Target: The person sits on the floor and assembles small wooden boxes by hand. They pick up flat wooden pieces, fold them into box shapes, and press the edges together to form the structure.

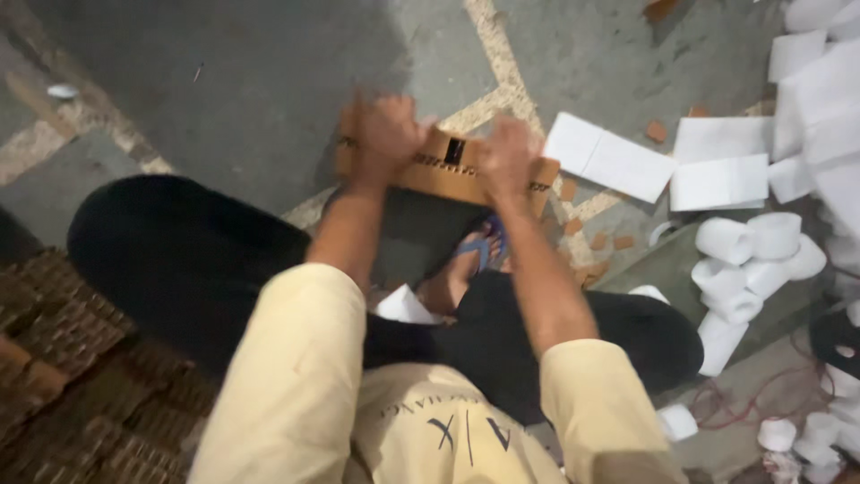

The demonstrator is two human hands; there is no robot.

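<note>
Grey concrete floor (224, 81) with pale inlaid strips, viewed from above; woven brown matting lies at lower left. The person sits low, dark trousers spread across the frame, one foot in a blue sandal (482, 249) visible between the forearms.

Both arms reach forward to a flat brown cardboard piece (445, 170), held above the floor directly ahead of the knees. Its long axis runs left to right, tilting slightly down toward the right. A row of perforations runs along it, with a small dark rectangular cut-out near the middle. The left hand (387, 134) is clenched on the left end of the cardboard; the right hand (506, 157) grips it right of centre. The two hands sit about equally near, one either side of the cut-out. Motion blur obscures finger detail.

Small brown cardboard scraps (598, 242) are scattered on the floor just right of the held piece. Beyond them lie flat white sheets (609, 161), and farther right white paper rolls (751, 240) in a loose heap. Red wire (743, 394) trails at lower right.
</note>
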